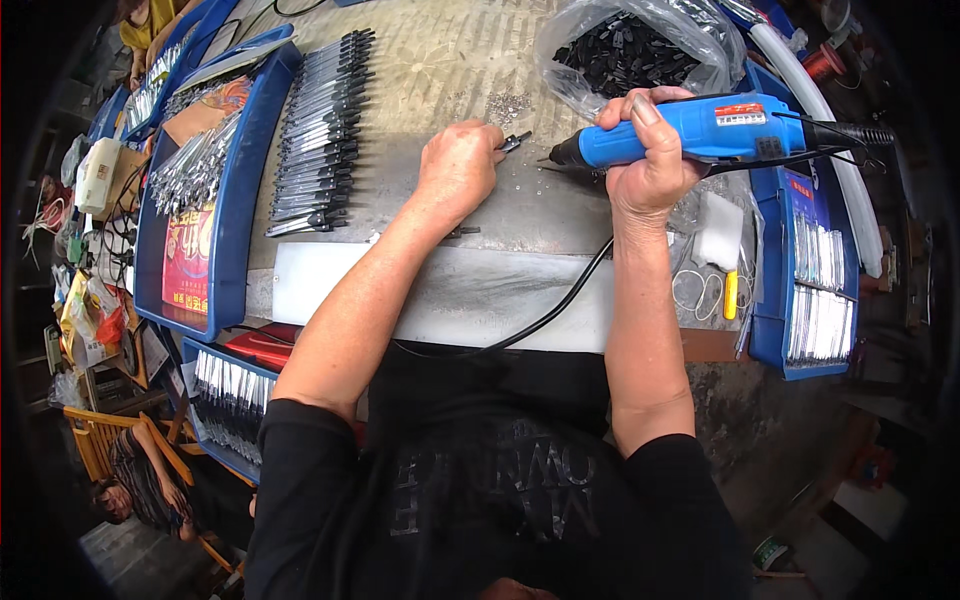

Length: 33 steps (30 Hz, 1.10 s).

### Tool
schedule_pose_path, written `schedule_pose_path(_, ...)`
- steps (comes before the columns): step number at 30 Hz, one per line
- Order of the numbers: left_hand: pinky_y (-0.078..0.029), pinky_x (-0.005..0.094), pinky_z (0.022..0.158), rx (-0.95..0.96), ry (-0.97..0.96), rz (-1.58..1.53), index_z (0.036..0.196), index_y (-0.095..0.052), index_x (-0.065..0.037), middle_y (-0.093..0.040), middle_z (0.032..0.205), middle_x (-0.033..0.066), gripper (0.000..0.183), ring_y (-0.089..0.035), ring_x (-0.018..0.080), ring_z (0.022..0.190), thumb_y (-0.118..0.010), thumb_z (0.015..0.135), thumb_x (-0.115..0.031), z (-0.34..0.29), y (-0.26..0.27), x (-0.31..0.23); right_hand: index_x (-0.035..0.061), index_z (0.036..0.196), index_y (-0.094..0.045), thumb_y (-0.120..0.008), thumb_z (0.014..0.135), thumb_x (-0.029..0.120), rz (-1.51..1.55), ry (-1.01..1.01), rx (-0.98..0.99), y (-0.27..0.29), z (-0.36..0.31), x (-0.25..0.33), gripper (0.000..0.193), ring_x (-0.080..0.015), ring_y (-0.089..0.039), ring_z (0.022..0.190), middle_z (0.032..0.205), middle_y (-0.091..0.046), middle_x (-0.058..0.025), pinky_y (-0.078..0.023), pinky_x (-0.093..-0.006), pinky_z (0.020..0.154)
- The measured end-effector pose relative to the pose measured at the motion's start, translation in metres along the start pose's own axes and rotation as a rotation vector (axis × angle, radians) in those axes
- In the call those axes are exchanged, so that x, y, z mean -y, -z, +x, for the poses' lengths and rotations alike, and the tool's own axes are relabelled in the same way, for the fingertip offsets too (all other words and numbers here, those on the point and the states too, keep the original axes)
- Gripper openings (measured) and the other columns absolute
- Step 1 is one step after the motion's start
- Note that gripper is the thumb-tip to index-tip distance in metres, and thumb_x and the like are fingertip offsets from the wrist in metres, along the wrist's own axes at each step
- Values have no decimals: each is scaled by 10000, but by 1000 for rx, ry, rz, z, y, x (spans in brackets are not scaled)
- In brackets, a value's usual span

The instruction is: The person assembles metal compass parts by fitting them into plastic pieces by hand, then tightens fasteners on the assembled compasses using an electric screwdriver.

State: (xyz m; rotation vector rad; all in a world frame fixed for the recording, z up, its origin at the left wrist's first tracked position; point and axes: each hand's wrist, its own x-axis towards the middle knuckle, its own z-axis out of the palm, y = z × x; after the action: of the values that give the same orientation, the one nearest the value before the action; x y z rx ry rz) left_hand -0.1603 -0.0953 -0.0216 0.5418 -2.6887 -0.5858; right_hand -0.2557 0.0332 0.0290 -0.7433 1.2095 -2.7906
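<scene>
My right hand [655, 160] is wrapped round a blue electric screwdriver [715, 128] with a black nose and a cord at its back end. Its bit points left, toward my left hand [460, 165]. My left fingers are pinched on a small dark piece with a black tip [516, 141], just left of the bit; a gap shows between them. The rest of that piece is hidden by the hand. Beyond lies a small heap of tiny metal screws [508, 105], with a few scattered near the bit. A long row of slim silver-and-black pieces [322, 130] lies to the left.
A clear bag of black plastic parts [625, 55] stands at the back. Blue trays of slim silver pieces flank me, one on the left [232, 215] and one on the right [772, 330]. A black cord [560, 312] crosses the white front strip [520, 285]. People sit at the left.
</scene>
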Motion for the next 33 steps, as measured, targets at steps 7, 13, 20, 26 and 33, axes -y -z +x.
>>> schedule_pose_path(7, -450, 395, 668, -55, 11, -26, 751, -611, -47, -585, 769, 90, 94, -572, 298, 778, -648, 697, -115, -2, -6, 0, -62, 887, -486, -605, 684, 33, -18, 17, 10, -1, 3, -3, 254, -170, -560, 545, 668, -539, -84, -472, -302, 572)
schedule_pose_path(13, -448, 397, 670, -81, 21, -56, 737, -609, -49, -574, 755, 85, 90, -569, 292, 783, -651, 693, -116, -5, -7, 2, -48, 859, -505, -640, 661, 36, -88, -17, 55, -23, 5, -9, 254, -168, -562, 543, 678, -545, -77, -481, -285, 535)
schedule_pose_path(20, -452, 405, 678, -109, 11, -71, 733, -613, -56, -570, 750, 78, 69, -568, 288, 799, -639, 699, -111, -5, -9, -1, -27, 866, -492, -645, 662, -8, -140, -14, 156, -38, 11, -21, 255, -153, -560, 544, 692, -551, -69, -482, -285, 524)
schedule_pose_path(26, -452, 409, 684, -112, 0, -66, 728, -613, -63, -560, 754, 85, 55, -562, 292, 803, -632, 697, -105, -6, -11, 1, -19, 855, -489, -639, 665, -13, -181, -10, 226, -43, 13, -25, 242, -152, -555, 543, 686, -547, -70, -475, -282, 525)
schedule_pose_path(33, -452, 409, 689, -105, 5, -71, 732, -614, -66, -556, 758, 87, 51, -558, 289, 807, -627, 700, -103, -7, -11, 2, -16, 858, -484, -637, 667, -15, -185, -32, 225, -42, 12, -28, 244, -152, -555, 540, 683, -545, -69, -475, -284, 521)
